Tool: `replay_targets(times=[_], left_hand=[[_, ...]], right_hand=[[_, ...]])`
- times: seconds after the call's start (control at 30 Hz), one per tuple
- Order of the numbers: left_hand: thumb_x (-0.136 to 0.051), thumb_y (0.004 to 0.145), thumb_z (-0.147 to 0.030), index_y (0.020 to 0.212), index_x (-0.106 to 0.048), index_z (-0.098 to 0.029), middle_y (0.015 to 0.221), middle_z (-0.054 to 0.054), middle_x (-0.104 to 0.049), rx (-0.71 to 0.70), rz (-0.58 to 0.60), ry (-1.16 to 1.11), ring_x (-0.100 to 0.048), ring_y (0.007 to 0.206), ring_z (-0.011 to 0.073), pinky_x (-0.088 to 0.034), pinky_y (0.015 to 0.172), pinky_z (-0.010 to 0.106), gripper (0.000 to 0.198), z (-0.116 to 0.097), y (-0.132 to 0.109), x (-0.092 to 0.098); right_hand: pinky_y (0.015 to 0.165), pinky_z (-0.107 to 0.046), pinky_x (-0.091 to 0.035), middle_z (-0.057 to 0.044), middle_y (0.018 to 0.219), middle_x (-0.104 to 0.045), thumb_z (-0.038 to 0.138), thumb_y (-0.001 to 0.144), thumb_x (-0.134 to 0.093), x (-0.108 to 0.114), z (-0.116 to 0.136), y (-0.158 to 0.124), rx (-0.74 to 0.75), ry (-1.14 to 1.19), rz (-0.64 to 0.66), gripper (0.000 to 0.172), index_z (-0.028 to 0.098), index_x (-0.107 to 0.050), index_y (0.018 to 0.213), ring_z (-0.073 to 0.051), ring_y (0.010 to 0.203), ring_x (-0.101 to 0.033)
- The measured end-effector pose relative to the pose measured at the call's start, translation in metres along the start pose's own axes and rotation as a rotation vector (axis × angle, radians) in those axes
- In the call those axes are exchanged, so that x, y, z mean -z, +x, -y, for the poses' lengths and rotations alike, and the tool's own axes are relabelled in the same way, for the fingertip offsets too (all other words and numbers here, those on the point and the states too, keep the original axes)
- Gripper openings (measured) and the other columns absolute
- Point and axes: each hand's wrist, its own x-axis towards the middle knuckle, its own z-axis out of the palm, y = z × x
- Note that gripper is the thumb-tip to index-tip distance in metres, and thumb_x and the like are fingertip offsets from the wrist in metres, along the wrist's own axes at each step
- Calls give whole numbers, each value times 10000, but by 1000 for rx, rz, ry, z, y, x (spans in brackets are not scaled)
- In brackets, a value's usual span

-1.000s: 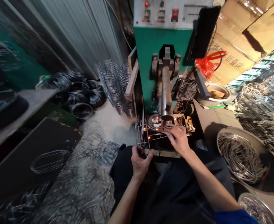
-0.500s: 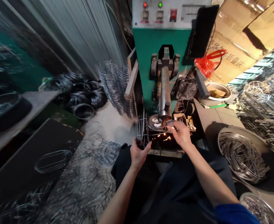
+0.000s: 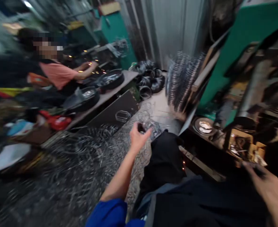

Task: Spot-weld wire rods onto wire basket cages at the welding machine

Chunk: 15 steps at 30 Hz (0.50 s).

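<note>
My left hand (image 3: 137,137) is stretched out to the left over the floor. Its fingers are curled, pinching the edge of a small wire basket (image 3: 155,130) that is blurred by motion. My right hand (image 3: 264,183) hovers low at the right, in front of the machine's dark work shelf (image 3: 200,164). Its fingers point toward the clutter of small brown parts (image 3: 243,146) and are too smeared to tell their state. The green welding machine (image 3: 226,66) and its grey steel arm (image 3: 252,91) stand at the right.
Loose wire pieces (image 3: 82,164) cover the floor at the left. A stack of wire frames (image 3: 181,82) leans by the machine, with black wire coils (image 3: 150,78) behind. Another person in a pink top (image 3: 58,74) works with sparks at a long bench (image 3: 106,97) bearing black rings.
The view has swung sharply left. My left hand carried the wire basket away from the machine toward the floor pile. My right hand dropped off the electrode to the lower right.
</note>
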Motion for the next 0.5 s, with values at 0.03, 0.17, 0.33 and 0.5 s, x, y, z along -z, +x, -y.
replay_targets(times=[0.03, 0.17, 0.33, 0.5], left_hand=[[-744, 739, -419, 1053, -570, -188, 881, 40, -639, 41, -67, 128, -617, 783, 204, -503, 772, 312, 427, 21, 9, 32], [-780, 679, -429, 1171, -562, -77, 1206, 232, -605, 332, -303, 744, -565, 1155, 422, -443, 991, 556, 643, 90, 19, 173], [-840, 623, -366, 1478, -230, -7, 1532, 361, -275, 665, -524, 907, -292, 1407, 537, -303, 1073, 672, 1110, 117, 12, 201], [-727, 825, -336, 1093, -652, -93, 1101, 181, -684, 567, 149, 520, -632, 1089, 315, -488, 948, 390, 370, 110, 25, 8]], right_hand=[[544, -435, -460, -187, 862, -746, 717, 655, -664, -10, -14, 1, -22, -25, 97, 343, 403, -732, 777, -316, 657, -698], [663, -463, -506, -196, 959, -748, 701, 565, -677, -42, -45, -2, 70, -26, 380, 353, 409, -740, 752, -336, 781, -734], [649, -448, -525, -193, 927, -752, 703, 579, -658, -58, -44, 5, 155, -67, 436, 363, 397, -741, 754, -331, 727, -734], [750, -456, -528, -182, 1012, -746, 722, 576, -662, -46, -35, 3, 145, -43, 369, 406, 407, -741, 821, -328, 875, -732]])
